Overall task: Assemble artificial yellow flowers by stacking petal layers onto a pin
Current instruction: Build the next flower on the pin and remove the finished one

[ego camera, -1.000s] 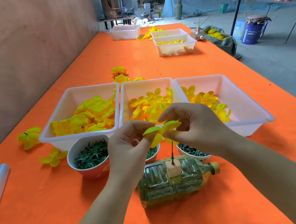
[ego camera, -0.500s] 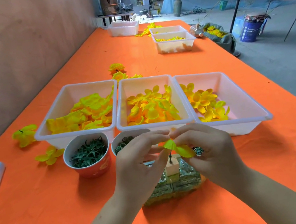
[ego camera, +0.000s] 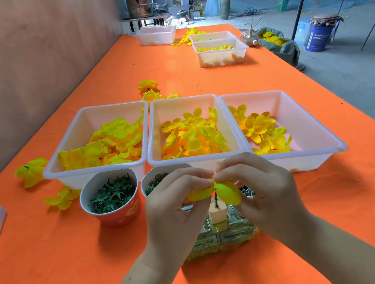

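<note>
Orange tabletop, near edge: left grip and right grip pinch a petal layer over the pin. Hole possibly off-centre; pressing would crease it.

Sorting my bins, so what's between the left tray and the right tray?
The middle tray, holding yellow-orange petals, sits between the left tray and right tray, shown in the head view.

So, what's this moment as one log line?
left hand pinches petal layer | right hand pinches it | over pin in foam block
</note>
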